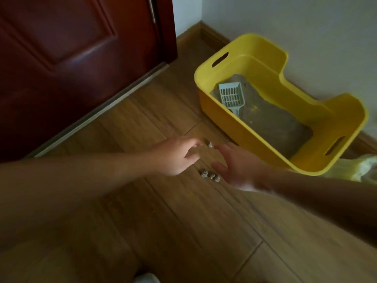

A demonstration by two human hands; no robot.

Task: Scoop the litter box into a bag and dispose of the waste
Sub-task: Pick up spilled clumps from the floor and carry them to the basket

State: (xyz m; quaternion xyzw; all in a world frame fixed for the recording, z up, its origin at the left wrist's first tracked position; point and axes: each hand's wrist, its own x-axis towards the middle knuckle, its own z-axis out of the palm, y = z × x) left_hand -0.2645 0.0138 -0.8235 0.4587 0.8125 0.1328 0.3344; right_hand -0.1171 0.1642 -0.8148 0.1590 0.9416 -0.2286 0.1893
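**Reaching for small grey litter clumps (211,176) spilled on the floor**

Head view: your left hand (175,156) hangs low over the brown wooden plank floor (183,231), fingers loosely curled, holding nothing. Your right hand (238,166), blurred, is spread flat, palm empty. Three clumps lie in a short left-to-right row between the hands, just beside the right thumb. A fourth clump (210,144) sits farther out, between both sets of fingertips.

Beyond the right hand, the yellow plastic litter box (244,129) stands against the white wall (306,27). A white slotted plastic scoop (231,97) lies inside, handle pointing back toward you. A pale crumpled bag (357,168) rests by the box's near corner, outside your right forearm. The right hand looks better placed for all three.
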